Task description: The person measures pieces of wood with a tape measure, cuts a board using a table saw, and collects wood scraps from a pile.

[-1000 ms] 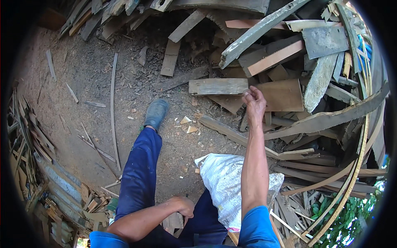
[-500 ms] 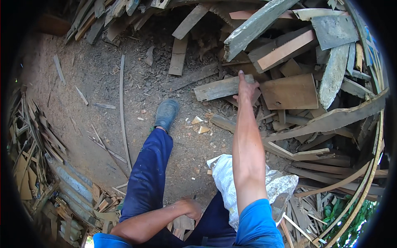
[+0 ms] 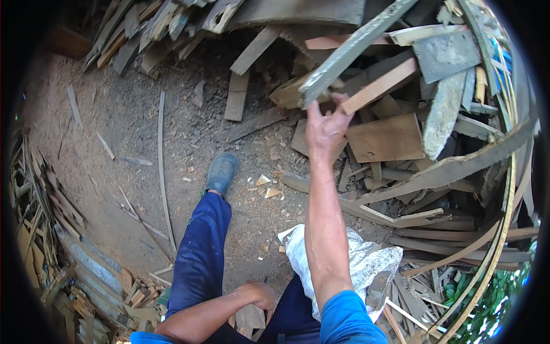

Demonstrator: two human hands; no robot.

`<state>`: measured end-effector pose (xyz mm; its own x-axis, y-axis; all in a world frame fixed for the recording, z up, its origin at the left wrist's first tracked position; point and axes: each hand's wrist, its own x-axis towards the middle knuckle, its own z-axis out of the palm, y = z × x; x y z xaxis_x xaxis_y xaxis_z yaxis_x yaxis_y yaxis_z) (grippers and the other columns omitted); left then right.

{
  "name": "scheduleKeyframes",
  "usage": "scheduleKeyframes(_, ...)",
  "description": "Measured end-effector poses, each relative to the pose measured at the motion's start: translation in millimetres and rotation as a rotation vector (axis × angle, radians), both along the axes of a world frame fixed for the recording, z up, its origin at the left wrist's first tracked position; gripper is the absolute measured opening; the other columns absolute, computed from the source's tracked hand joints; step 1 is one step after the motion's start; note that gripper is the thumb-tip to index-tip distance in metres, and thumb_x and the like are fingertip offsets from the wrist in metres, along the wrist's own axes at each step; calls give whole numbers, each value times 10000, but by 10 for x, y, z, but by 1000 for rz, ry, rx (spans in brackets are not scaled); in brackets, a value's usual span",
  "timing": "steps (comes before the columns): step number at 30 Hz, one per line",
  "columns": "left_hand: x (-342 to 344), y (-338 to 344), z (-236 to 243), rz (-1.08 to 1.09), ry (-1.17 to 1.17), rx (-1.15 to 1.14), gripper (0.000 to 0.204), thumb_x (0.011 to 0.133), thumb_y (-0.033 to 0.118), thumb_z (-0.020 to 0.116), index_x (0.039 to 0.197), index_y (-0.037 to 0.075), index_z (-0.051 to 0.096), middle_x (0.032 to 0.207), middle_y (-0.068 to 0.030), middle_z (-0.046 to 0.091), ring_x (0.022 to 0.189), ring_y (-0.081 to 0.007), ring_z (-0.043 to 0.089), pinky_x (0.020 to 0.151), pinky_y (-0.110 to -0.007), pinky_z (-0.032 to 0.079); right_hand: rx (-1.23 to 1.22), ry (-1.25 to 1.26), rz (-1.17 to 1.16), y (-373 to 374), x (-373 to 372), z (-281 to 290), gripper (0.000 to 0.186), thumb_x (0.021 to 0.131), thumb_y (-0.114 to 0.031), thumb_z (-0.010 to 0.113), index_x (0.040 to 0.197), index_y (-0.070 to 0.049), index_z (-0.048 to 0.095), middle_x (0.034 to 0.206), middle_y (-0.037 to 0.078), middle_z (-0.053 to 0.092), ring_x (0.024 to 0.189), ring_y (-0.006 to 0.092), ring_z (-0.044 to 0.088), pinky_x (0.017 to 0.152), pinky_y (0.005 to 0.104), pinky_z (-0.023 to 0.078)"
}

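My right hand (image 3: 327, 131) reaches into the wood pile, its fingers spread apart. Its fingertips are close to the lower end of a long grey plank (image 3: 355, 54) and to a pinkish-brown plank (image 3: 381, 86). A short wooden block (image 3: 289, 92) lies just beyond the fingers; whether they touch it I cannot tell. Beside the wrist is a flat brown board (image 3: 385, 139). My left hand (image 3: 262, 295) is curled closed between my legs, with a thin dark tip showing above it; the rest of that thing is hidden. Below it are pieces of wood (image 3: 250, 317).
A white sack (image 3: 358, 252) lies beside my right leg. A curved slab (image 3: 441, 172) and bent strips (image 3: 507, 212) edge the right pile. More scrap wood (image 3: 51, 189) is heaped at the left. A long thin strip (image 3: 162, 166) lies on the dirt.
My right hand has moved farther into the pile and off the weathered board it was on. That board is gone from its spot. My left hand stays closed between my legs.
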<state>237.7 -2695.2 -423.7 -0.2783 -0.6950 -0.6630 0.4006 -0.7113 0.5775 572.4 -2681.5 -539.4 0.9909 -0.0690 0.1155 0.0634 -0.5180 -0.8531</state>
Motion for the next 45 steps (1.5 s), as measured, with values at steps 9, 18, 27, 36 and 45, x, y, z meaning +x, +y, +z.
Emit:
scheduleKeyframes(9, -367, -249, -243, -55, -21, -52, 512, 888, 440, 556, 1148, 16, 679, 1165, -189, 685, 1062, -366, 655, 891, -459, 500, -60, 425, 267, -554, -1746, -280, 523, 824, -128, 664, 1305, -25, 483, 1284, 254, 480, 1228, 448, 472, 1027, 475, 423)
scheduleKeyframes(18, -444, -385, -311, 2, 161, 30, 449, 893, 424, 554, 1005, 7, 679, 826, -91, 658, 683, -226, 605, 595, -423, 488, -138, 953, 590, -1792, -4095, -177, 420, 879, -315, 659, 1180, -31, 584, 992, 217, 679, 957, 380, 666, 811, 461, 520)
scheduleKeyframes(27, -558, -382, -558, 132, -127, 6, 361, 827, 297, 644, 1031, 4, 702, 929, -158, 701, 783, -305, 648, 634, -480, 503, -184, 1414, 639, -2221, -4162, 102, 433, 878, -304, 630, 1204, -22, 582, 1047, 232, 667, 991, 397, 649, 846, 464, 509)
scheduleKeyframes(36, -549, -334, -419, 399, -436, 49, 458, 850, 391, 642, 1157, 52, 677, 1186, -193, 672, 1111, -357, 632, 900, -474, 501, -229, 1291, 573, -2245, -3891, 310, 430, 884, -301, 626, 1211, -25, 586, 1048, 223, 674, 981, 381, 657, 851, 447, 512)
scheduleKeyframes(45, -785, -4, 56, 343, -370, 294, 899, 840, 665, 556, 1436, 3, 435, 1376, -259, 533, 1260, -421, 524, 1049, -468, 425, -256, 1183, 599, -2085, -3733, 952, 426, 891, -299, 622, 1218, -28, 590, 1050, 214, 681, 970, 365, 665, 856, 431, 516)
